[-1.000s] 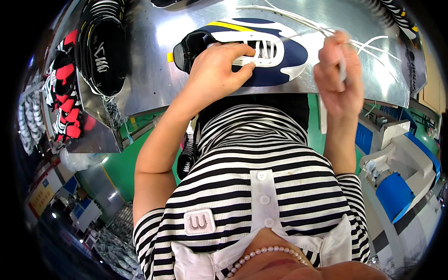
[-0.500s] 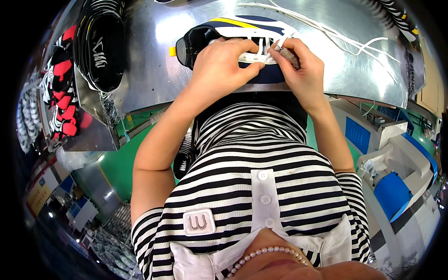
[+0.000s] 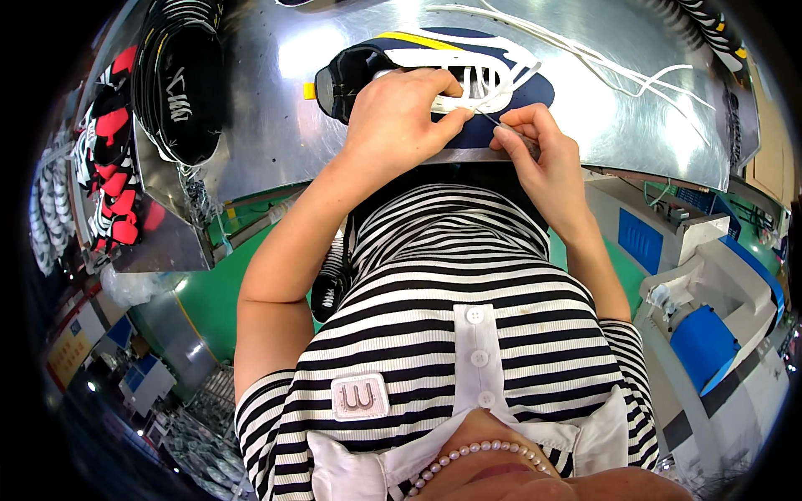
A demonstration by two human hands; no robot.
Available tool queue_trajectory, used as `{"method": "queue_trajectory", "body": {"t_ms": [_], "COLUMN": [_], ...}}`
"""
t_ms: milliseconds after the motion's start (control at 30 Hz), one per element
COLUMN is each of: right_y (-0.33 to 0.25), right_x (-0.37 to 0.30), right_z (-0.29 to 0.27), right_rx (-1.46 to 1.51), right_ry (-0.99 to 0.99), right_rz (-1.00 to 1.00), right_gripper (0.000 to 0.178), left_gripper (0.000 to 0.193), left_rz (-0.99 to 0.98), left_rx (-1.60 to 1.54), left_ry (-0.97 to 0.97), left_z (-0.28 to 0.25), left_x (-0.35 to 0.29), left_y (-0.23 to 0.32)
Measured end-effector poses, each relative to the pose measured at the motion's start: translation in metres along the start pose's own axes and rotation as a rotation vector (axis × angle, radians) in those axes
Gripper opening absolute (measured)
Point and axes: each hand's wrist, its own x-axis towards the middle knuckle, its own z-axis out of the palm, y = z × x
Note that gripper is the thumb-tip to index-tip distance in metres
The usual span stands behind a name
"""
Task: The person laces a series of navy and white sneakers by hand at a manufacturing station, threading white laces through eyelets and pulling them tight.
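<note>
A navy and white shoe upper (image 3: 476, 132) with a yellow stripe lies sideways on the metal table, its toe to the right. My left hand (image 3: 399, 115) is closed on the near edge of its lace opening, thumb and forefinger beside the eyelets. A white shoelace (image 3: 516, 82) crosses the opening and forms a loose loop near the toe. Just off the shoe's near side, my right hand (image 3: 539, 154) pinches a thin metal hook tool (image 3: 491, 120). Its tip reaches the lace by my left thumb; its handle is mostly hidden in my palm.
Loose white laces (image 3: 585, 54) lie across the metal table (image 3: 267, 125) at the far right. Nested black shoe uppers (image 3: 180, 100) stand at the left, with red, black and white ones (image 3: 113, 171) beyond. A machine with a blue part (image 3: 704, 346) stands at my right.
My right hand has pulled back from the opening toward me with the hook tool. The lace now shows as a loop over the toe end. My left hand stays nearly in place.
</note>
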Motion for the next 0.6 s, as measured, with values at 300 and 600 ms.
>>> {"method": "queue_trajectory", "body": {"t_ms": [300, 600], "right_y": [-0.008, -0.010], "right_x": [0.005, 0.012], "right_z": [0.009, 0.034], "right_rx": [0.018, 0.001], "right_ry": [-0.031, 0.024], "right_rz": [0.081, 0.065], "right_gripper": [0.013, 0.024], "left_gripper": [0.025, 0.017], "left_rz": [0.089, 0.214], "left_rx": [-0.151, -0.071], "left_ry": [0.024, 0.162], "left_z": [0.004, 0.006], "left_x": [-0.007, -0.021], "left_y": [-0.002, 0.005]}}
